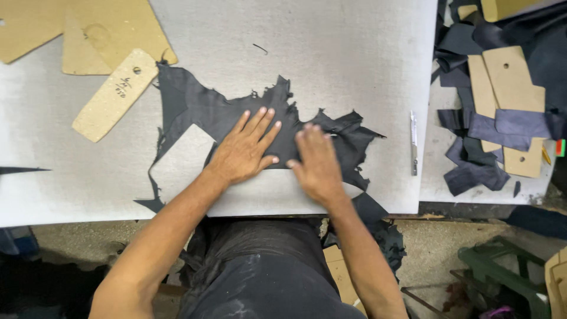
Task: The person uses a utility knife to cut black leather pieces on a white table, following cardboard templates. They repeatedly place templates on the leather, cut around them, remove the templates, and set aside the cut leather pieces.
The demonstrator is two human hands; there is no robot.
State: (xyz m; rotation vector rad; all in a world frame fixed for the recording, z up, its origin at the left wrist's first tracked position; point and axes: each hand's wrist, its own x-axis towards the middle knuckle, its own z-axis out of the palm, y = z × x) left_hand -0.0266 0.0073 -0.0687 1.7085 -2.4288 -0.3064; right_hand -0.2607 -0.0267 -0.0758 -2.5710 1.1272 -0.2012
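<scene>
A ragged dark scrap of leather [195, 106] with cut-out gaps lies spread on the grey work board [342, 53]. My left hand [245, 147] presses flat on its middle, fingers spread and pointing away from me. Just to the right, my right hand [316, 162] also lies flat on the leather, fingers together. Neither hand holds anything. The leather's lower right part hangs over the board's front edge.
Tan cardboard patterns [115, 94] lie at the board's upper left. A slim knife [413, 142] rests near the board's right edge. On the right table sit more patterns [511, 77] among dark cut leather pieces [472, 174]. A green stool [502, 272] stands on the floor.
</scene>
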